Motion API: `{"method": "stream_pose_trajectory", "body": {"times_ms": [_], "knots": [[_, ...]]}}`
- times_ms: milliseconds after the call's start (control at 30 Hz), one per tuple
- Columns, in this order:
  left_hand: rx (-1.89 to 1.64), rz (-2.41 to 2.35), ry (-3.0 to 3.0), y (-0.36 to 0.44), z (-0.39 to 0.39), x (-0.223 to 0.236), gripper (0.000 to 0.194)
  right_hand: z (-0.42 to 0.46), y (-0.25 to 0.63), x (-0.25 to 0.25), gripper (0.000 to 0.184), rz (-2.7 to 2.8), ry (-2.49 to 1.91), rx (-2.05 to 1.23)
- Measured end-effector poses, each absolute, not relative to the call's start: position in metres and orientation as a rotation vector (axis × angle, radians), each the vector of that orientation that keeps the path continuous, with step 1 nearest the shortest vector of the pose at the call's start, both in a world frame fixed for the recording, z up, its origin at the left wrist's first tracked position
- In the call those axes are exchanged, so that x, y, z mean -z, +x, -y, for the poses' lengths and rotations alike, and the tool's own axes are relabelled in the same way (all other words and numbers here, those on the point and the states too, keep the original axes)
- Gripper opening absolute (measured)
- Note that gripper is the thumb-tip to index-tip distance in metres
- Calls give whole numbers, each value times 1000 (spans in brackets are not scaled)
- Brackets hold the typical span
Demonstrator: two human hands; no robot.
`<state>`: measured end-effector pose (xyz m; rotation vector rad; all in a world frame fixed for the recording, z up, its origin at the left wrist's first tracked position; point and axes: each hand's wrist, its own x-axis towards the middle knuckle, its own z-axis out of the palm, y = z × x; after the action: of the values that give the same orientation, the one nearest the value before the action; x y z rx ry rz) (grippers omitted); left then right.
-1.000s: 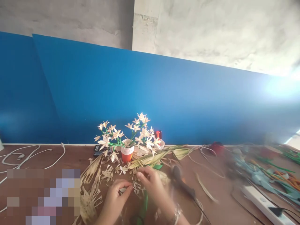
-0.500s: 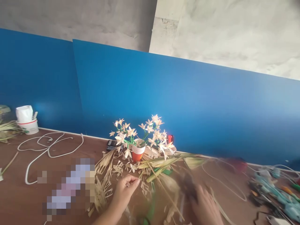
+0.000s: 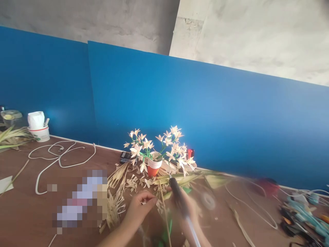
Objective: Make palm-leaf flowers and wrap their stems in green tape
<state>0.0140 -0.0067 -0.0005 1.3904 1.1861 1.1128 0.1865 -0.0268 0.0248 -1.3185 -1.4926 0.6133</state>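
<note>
My right hand [image 3: 190, 206] is closed round a dark glue gun [image 3: 178, 195], its metal tip pointing forward and a translucent glue stick [image 3: 193, 231] jutting from the rear. To its left, my left hand [image 3: 142, 207] pinches thumb and forefinger together; whatever lies between them is too small to make out. A long thin dry stem [image 3: 165, 212] runs between the two hands. Beyond them stands an orange and white paper cup [image 3: 154, 168] holding green stems with cream husk flowers [image 3: 177, 147]. Dry husk pieces [image 3: 117, 206] lie left of my left hand.
A white cable [image 3: 59, 157] coils at the left, near a white tub [image 3: 39, 133]. Tangled tools and wires [image 3: 305, 216] lie at the right, with a red object [image 3: 268, 187] behind. A blue partition [image 3: 164, 99] closes off the table's back. One patch at left is pixelated.
My right hand has moved left and forward, bringing the glue gun close to my left hand. The left hand keeps its pinch. The view has shifted slightly.
</note>
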Motion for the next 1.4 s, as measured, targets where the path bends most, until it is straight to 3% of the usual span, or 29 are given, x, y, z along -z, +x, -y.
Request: {"method": "stream_pose_trajectory", "body": {"times_ms": [167,500,600,633,767,1000,1400], "knots": [[-1083,-1034,1317,13,12,-5,19,21,169,-37,15,1451,-1238,-802],[-1224,-1102,1510,12,14,-9,11,18,167,-30,14,1357,-1343,-753],[-1285,-1173,1618,10,17,-5,39,19,166,-30,15,1383,-1304,-749],[-1306,-1183,1662,10,19,-3,40,19,166,-30,15,1391,-1295,-756],[-1360,-1156,1756,12,21,0,17,21,163,-29,11,1432,-1241,-754],[-1135,-1081,1498,14,14,-1,17,22,161,-27,9,1359,-1264,-771],[-1076,-1233,1266,12,10,-4,17,20,168,-39,10,1440,-1295,-699]]}}
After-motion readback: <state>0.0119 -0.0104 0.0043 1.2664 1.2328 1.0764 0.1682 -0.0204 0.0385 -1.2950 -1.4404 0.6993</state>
